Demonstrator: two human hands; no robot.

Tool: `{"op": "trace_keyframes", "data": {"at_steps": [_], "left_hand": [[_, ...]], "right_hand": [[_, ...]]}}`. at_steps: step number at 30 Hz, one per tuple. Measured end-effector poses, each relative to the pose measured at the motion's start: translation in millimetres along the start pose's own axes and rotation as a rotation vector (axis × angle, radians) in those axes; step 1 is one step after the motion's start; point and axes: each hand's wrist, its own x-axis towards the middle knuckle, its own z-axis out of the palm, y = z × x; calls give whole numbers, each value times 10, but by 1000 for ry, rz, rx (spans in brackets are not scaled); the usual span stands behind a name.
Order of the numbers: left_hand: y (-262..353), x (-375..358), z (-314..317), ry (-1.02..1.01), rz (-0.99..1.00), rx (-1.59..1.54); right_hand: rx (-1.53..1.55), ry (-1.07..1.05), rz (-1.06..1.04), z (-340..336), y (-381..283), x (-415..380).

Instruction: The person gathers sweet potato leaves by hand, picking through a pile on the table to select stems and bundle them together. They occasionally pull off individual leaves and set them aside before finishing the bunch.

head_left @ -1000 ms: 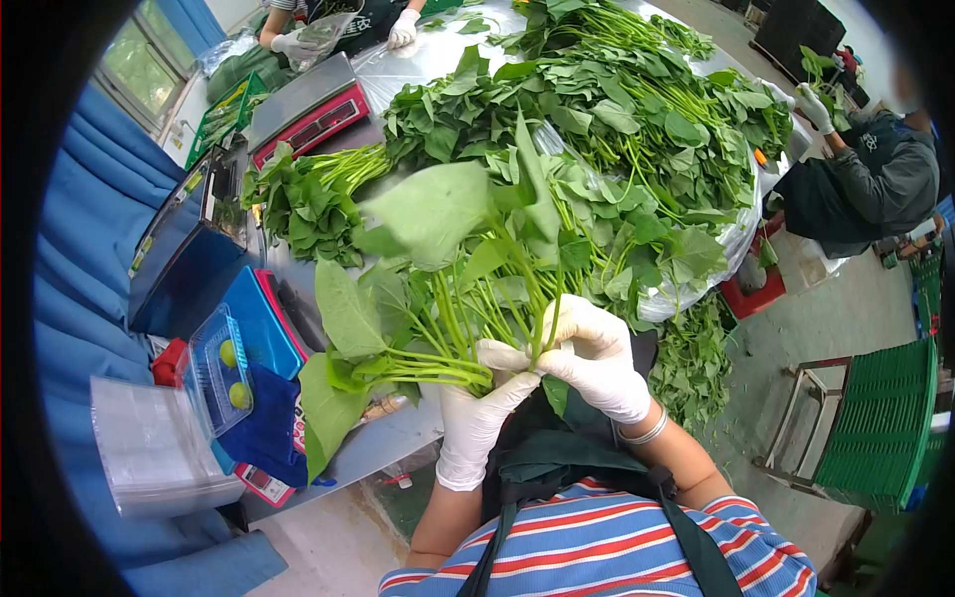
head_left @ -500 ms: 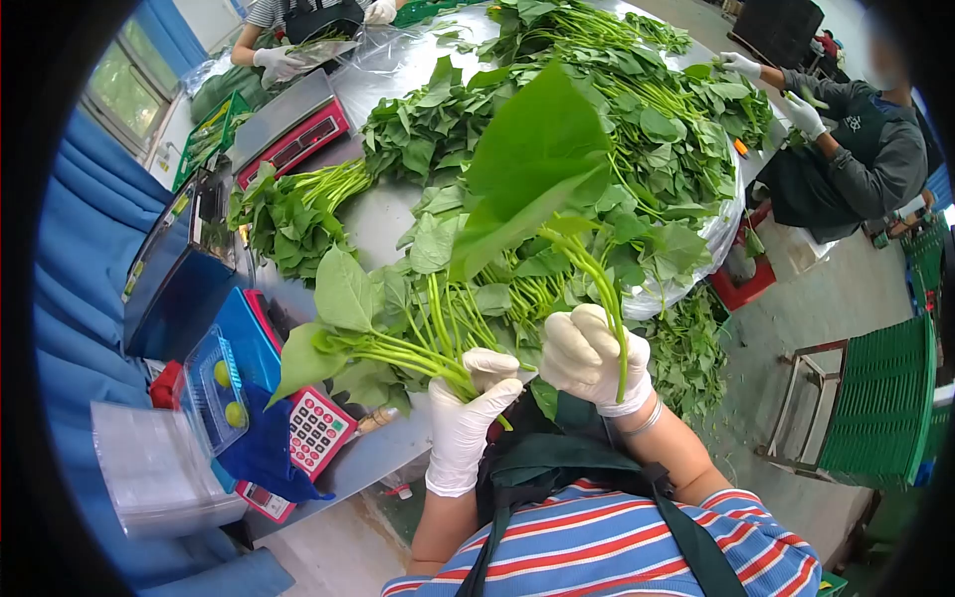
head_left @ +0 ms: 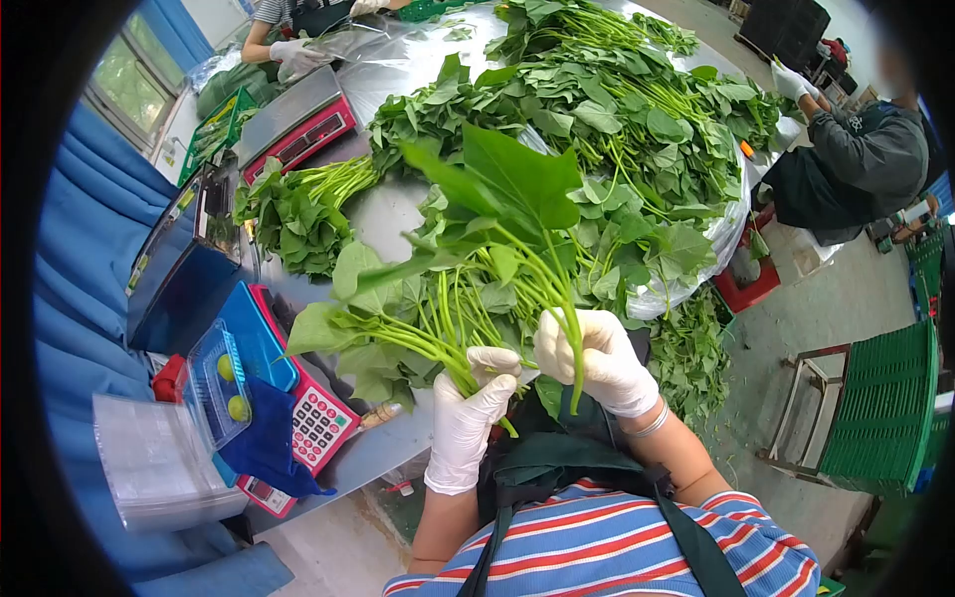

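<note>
Striped shirt (head_left: 597, 545), dark green apron (head_left: 572, 456)

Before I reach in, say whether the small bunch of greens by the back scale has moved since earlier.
No; the small bunch still lies right in front of the back scale.

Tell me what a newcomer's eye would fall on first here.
Probably the big heap of leafy greens sprawling across the table. Next, front and center, the white-gloved left hand and right hand, each holding green stems. A blue curtain hangs down the picture's left side.
</note>
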Motion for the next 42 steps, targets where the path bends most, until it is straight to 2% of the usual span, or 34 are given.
{"op": "trace_keyframes", "data": {"at_steps": [4,6,7,10,12,15,17,18,20,22,26,27,28,30,31,32,34,36,38,40,42], "left_hand": [[-2,-6,-25,-54,-3,-39],[-18,-8,2,-120,59,27],[-33,-14,5,-117,61,27],[-54,-34,-5,-97,44,194],[-37,-44,-9,-250,-34,144],[-50,-59,27,-214,-2,166],[-70,-63,33,-185,3,186],[-85,-66,37,-189,17,198],[-152,-67,25,-192,30,210],[-256,-57,0,-193,84,94],[-256,-73,115,-137,141,121],[-243,-61,154,-43,193,140],[-236,-55,174,52,246,160],[-249,-47,161,108,257,232],[-259,-33,161,154,212,96],[-274,-20,156,199,167,-40],[-269,-13,113,145,153,14],[-245,-28,153,233,120,34],[-267,-15,154,270,124,18],[-258,47,134,303,129,1],[-165,150,44,420,216,-156]], "right_hand": [[-104,27,-65,-8,42,16],[-359,-129,-90,-71,45,29],[-508,-127,-92,-64,23,34],[-556,-111,-41,5,-4,35],[-557,-122,-13,38,-21,44],[-544,-145,29,42,-15,38],[-455,21,73,82,39,22],[-455,22,71,75,31,19],[-260,-1,247,60,12,14],[-229,-5,211,29,79,26],[-159,-35,203,43,36,-28],[-276,-38,9,39,113,-12],[-275,-39,9,23,147,-13],[-615,-72,-179,4,180,-27],[-583,-68,-57,29,155,-61],[-583,-66,-57,27,176,-68],[-768,-126,-252,7,254,-60],[-820,-138,-304,-15,262,-54],[-1007,-191,-490,-20,229,-19],[-902,-112,-410,40,253,-82],[-986,-164,-549,46,247,-97]]}}
